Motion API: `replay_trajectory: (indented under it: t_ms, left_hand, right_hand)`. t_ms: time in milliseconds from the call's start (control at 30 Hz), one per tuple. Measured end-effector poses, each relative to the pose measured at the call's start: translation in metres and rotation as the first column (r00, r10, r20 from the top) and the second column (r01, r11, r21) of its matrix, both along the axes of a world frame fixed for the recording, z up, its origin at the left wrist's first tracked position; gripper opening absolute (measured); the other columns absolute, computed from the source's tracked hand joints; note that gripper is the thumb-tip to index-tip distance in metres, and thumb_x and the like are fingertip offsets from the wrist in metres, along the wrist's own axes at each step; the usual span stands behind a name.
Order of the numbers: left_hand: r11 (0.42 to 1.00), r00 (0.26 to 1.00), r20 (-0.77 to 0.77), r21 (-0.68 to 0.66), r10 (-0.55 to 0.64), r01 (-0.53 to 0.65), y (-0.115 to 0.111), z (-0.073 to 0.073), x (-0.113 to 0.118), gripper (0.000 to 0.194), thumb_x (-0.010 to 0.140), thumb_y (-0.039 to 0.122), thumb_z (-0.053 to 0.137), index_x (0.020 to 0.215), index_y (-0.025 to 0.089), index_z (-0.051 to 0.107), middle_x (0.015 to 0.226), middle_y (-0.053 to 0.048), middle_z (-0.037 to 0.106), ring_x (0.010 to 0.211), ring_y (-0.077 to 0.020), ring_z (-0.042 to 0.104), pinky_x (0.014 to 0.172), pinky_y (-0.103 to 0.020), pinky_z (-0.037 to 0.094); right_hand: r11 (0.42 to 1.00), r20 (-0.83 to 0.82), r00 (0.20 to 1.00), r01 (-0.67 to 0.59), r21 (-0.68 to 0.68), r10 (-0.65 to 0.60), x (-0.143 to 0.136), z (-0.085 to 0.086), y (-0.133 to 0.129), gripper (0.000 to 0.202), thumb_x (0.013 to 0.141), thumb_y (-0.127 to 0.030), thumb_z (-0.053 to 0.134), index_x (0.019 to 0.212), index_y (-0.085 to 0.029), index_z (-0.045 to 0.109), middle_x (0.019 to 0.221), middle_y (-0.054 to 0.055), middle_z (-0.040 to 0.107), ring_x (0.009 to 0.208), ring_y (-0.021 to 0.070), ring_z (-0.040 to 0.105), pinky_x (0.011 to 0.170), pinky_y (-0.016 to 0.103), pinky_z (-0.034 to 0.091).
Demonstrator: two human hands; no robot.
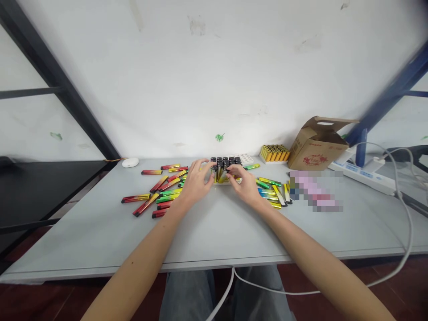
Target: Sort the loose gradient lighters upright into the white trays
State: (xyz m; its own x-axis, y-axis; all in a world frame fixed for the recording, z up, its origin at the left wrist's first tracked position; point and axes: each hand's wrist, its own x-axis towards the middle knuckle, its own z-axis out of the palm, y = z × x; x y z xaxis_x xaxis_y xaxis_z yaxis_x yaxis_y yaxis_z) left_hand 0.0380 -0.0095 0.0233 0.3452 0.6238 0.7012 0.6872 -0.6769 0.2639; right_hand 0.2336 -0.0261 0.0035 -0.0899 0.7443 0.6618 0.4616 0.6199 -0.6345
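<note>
In the middle of the table several lighters with black tops (230, 160) stand upright in rows in a white tray (227, 183). My left hand (199, 177) is at the tray's left front, thumb and fingers closed round an upright lighter (214, 173). From the right, my right hand (243, 180) pinches another lighter (224, 174) in the front row, which leans a little. My fingers partly hide both lighters. Loose red-and-yellow lighters (146, 205) and green ones lie left of my left hand. Beside my right hand lie more green, yellow and white lighters (279, 194).
At the back right stand a tray of upright yellow lighters (274, 154) and an opened cardboard box (317, 149). A power strip (364, 176) with white cables lies along the right. A white oval case (130, 162) sits at the back left. A pixelated pink item (316, 189) lies right.
</note>
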Motion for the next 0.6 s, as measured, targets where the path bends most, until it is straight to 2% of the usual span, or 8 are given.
replay_trajectory:
  t_ms: [100,267,400,600]
  left_hand:
    - [0.998,0.994,0.088,-0.007,0.068,-0.068,0.005,0.005,-0.009,0.031,0.089,0.017,0.046,0.118,0.021,0.059,0.12,-0.009,0.056,0.116,-0.0234,0.051,0.102,-0.039,0.042]
    - [0.981,0.962,0.194,-0.067,0.193,-0.183,0.017,0.009,-0.028,0.032,0.087,0.008,0.038,0.102,0.02,0.064,0.109,-0.007,0.061,0.109,-0.0227,0.056,0.097,-0.038,0.045]
    - [0.962,0.935,0.232,-0.112,0.27,-0.25,0.025,0.009,-0.04,0.036,0.083,0.005,0.037,0.098,0.019,0.066,0.107,-0.007,0.062,0.105,-0.0231,0.057,0.093,-0.037,0.046]
    - [0.928,0.91,0.222,-0.213,0.35,-0.305,0.035,0.01,-0.059,0.038,0.082,0.005,0.035,0.095,0.019,0.068,0.106,-0.008,0.064,0.103,-0.0235,0.059,0.097,-0.039,0.044]
  right_hand:
    - [1.0,-0.001,1.0,0.017,-0.001,-0.017,0.0,-0.003,0.002,0.018,0.088,-0.026,0.053,0.106,-0.022,0.057,0.094,0.005,0.07,0.084,0.0183,0.069,0.079,0.034,0.056]
    - [1.0,-0.014,1.0,0.027,0.0,-0.027,0.0,-0.004,0.003,0.019,0.088,-0.026,0.053,0.107,-0.022,0.057,0.093,0.005,0.071,0.085,0.019,0.07,0.08,0.035,0.057]
    - [0.999,0.006,0.999,0.035,-0.003,-0.035,0.0,-0.002,0.002,0.019,0.088,-0.026,0.053,0.106,-0.023,0.059,0.094,0.004,0.071,0.084,0.0187,0.07,0.08,0.034,0.057]
    - [0.999,0.028,0.999,0.033,-0.005,-0.032,-0.002,-0.004,0.001,0.017,0.088,-0.028,0.053,0.103,-0.023,0.061,0.099,0.004,0.072,0.086,0.0195,0.071,0.079,0.034,0.058]
